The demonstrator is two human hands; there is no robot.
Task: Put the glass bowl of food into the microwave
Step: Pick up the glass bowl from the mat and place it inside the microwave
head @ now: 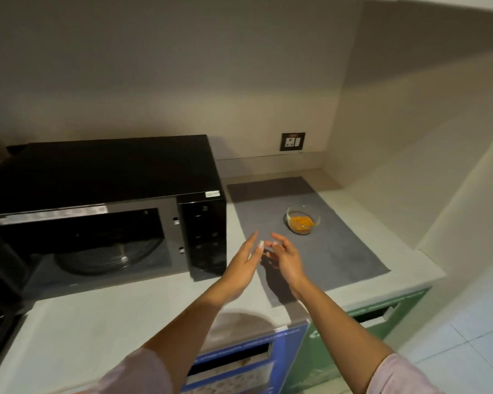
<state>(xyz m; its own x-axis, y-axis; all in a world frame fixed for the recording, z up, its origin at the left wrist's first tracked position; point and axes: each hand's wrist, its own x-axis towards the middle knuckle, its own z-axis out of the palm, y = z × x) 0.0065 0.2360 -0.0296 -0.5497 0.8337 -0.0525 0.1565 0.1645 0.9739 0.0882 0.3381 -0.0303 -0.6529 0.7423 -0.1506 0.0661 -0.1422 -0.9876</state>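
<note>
The glass bowl (pixel 303 219) sits upright on a grey mat (pixel 339 251), toward the mat's middle and nearer the counter's back right corner than its front edge. Orange-yellow food (pixel 301 222) lies in the bottom of it. Nothing touches the bowl.

The right hand (pixel 286 258) hovers over the mat's left part, near the bowl but apart from it, fingers loosely spread and slightly curled, holding nothing. The left hand (pixel 246 261) is just beside it, at the mat's left edge, palm turned inward with fingers straight and open, also empty. The fingertips of the two hands come close to one another; whether they touch cannot be told. Both forearms reach in from the counter's front edge, with pale sleeves (pixel 402 376) at the bottom of the view.

The black microwave (pixel 103 211) stands on the left part of the pale counter (pixel 97 322), just beside the mat. Its door (pixel 0 322) hangs open at the far left, and the round glass turntable (pixel 108 255) shows inside the cavity. A wall socket (pixel 292 141) is set above the counter's back edge.
</note>
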